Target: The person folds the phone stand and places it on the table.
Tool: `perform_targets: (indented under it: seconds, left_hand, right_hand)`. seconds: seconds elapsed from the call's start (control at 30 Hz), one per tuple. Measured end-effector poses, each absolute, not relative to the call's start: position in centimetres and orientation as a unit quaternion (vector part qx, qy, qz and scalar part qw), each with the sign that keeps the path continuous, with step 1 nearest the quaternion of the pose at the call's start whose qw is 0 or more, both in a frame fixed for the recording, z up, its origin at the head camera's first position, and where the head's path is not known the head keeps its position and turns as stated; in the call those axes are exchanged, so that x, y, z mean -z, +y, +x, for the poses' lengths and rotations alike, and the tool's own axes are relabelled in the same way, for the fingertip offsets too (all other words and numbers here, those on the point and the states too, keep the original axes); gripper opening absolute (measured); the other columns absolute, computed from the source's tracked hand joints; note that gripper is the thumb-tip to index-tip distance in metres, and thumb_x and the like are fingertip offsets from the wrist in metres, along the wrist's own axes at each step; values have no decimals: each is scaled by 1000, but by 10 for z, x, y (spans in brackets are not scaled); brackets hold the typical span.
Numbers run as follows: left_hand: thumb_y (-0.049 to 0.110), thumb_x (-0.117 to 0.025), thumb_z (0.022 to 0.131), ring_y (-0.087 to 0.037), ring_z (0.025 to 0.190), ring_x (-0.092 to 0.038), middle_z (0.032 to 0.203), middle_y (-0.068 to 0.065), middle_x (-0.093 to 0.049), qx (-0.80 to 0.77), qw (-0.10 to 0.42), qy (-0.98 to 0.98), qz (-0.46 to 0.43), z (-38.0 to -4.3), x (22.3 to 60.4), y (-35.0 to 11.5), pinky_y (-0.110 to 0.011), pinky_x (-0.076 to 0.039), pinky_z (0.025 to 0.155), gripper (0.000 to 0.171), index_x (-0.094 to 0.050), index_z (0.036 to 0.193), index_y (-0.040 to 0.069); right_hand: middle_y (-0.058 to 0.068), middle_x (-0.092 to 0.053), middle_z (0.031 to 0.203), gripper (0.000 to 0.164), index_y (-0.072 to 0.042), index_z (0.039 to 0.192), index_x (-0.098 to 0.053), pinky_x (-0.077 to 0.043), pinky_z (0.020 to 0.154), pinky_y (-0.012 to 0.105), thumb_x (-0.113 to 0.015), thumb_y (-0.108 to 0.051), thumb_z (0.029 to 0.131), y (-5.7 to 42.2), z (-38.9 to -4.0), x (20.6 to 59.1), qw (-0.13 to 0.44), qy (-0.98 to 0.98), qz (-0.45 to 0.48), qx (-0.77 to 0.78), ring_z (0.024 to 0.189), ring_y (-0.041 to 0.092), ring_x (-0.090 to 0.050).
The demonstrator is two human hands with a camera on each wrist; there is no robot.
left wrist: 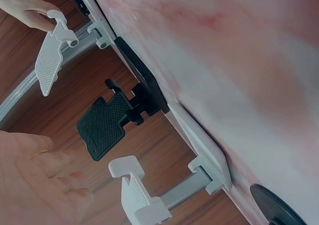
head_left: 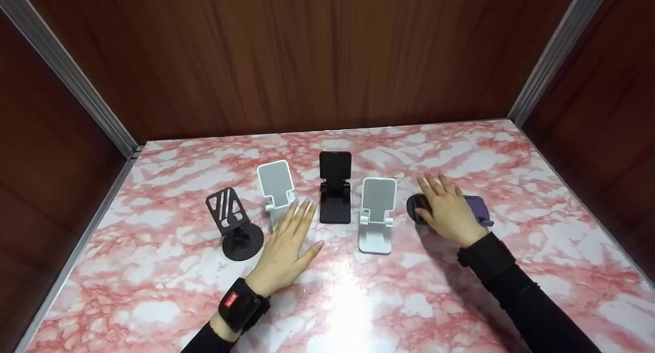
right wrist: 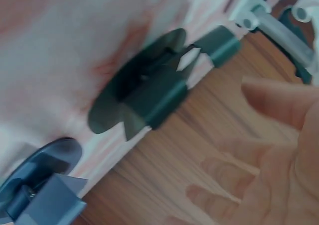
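**Six phone stands on the marbled table; both hands extended, neither gripping**

Landmark: the central black stand (head_left: 335, 186). Left white stand (head_left: 276, 183) and slotted dark stand (head_left: 236, 227) lie left of it; right white stand (head_left: 378, 202), round-based dark stand (right wrist: 157, 98) and purple stand (head_left: 477, 207) to its right.

Left hand (head_left: 283, 256), near-left of landmark: fingers straight, thumb out, nothing pinched. Right hand (head_left: 448, 210), well right of landmark: fingers extended, thumb apart, nothing pinched.

Handling (judged): light, stiff units; hinges probably swing if lifted by the plate. Smooth shells may slip. Best hold: base or lower stem; on round-based units, the disc rim.

Views: head overlaps right hand with round-based dark stand, hiding much of it; right wrist reveals its disc, angled plate and a gap to the fingers. Left wrist shows lips and hinges side-on, unclear from above.
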State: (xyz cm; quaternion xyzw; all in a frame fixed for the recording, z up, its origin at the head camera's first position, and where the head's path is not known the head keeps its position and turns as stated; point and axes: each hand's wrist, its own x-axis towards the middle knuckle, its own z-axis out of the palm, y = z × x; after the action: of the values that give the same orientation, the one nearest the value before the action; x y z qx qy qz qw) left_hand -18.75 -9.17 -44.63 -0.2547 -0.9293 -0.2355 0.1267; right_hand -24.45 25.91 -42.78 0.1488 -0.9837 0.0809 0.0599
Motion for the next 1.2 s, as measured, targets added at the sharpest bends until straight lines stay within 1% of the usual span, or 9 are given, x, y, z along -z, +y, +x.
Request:
perform_targets:
  seconds: [0.17, 0.27, 0.43, 0.6, 0.77, 0.9, 1.03, 1.13, 1.2]
  left_hand:
    - [41, -46, 94, -26, 145, -11, 156, -3, -16, 236, 130, -924, -272, -194, 446, -84, -49, -17, 116, 68, -17, 149, 14]
    - [41, -47, 94, -24, 145, -9, 157, -1, -12, 237, 128, -922, -277, -197, 444, -79, -49, -16, 117, 69, -15, 149, 15]
    - [40, -46, 94, -24, 145, -6, 157, -3, -9, 238, 115, -921, -286, -203, 442, -69, -51, -13, 116, 71, -10, 150, 16]
    - [43, -43, 95, -22, 145, -3, 157, -2, -7, 240, 96, -923, -284, -208, 441, -60, -49, -13, 117, 69, -11, 150, 16]
    - [45, -42, 95, -21, 145, -2, 157, 1, -6, 239, 78, -927, -277, -213, 443, -52, -49, -14, 117, 70, -8, 150, 19]
    - [43, -43, 95, -23, 145, -3, 157, -2, -8, 241, 78, -925, -283, -215, 443, -47, -50, -14, 116, 69, -10, 150, 16]
    - [41, -44, 95, -24, 145, -5, 157, -4, -10, 246, 71, -923, -286, -216, 442, -42, -49, -14, 117, 69, -12, 150, 13]
    - [42, -43, 95, -24, 145, -4, 157, -3, -9, 254, 59, -922, -286, -216, 442, -40, -50, -14, 116, 69, -11, 150, 14]
    - [42, -42, 95, -23, 145, -4, 157, -2, -9, 260, 53, -921, -285, -217, 441, -39, -52, -16, 115, 69, -11, 150, 14]
  right_hand:
    - [20, -19, 153, 74, -5, 147, -20, -17, 106, 68, -59, -29, 89, 253, -238, 425, 48, -978, 179, -99, 140, 44, -13]
    - [19, -16, 153, 75, -6, 148, -18, -14, 107, 68, -59, -29, 89, 248, -233, 422, 43, -975, 189, -109, 140, 43, -12]
    - [17, -14, 154, 75, -8, 149, -14, -11, 108, 67, -56, -32, 91, 242, -228, 418, 33, -972, 195, -127, 141, 41, -9]
    - [13, -13, 155, 74, -11, 149, -11, -11, 109, 66, -53, -35, 92, 239, -226, 417, 20, -970, 198, -141, 142, 39, -7]
    - [14, -14, 155, 75, -8, 149, -13, -13, 109, 65, -54, -34, 92, 235, -225, 417, 25, -961, 212, -174, 142, 39, -10]
    - [17, -21, 153, 76, -8, 149, -15, -19, 110, 62, -56, -35, 91, 231, -226, 416, 40, -952, 213, -218, 140, 40, -17]
    - [21, -34, 146, 75, -10, 148, -19, -29, 108, 56, -59, -33, 90, 228, -227, 415, 55, -940, 202, -269, 134, 40, -33]
    - [23, -50, 133, 70, -9, 147, -25, -39, 101, 53, -61, -25, 89, 225, -229, 414, 65, -928, 190, -312, 122, 39, -48]
    - [21, -60, 121, 64, -6, 143, -33, -46, 94, 49, -63, -21, 88, 223, -231, 413, 70, -918, 178, -347, 112, 36, -57]
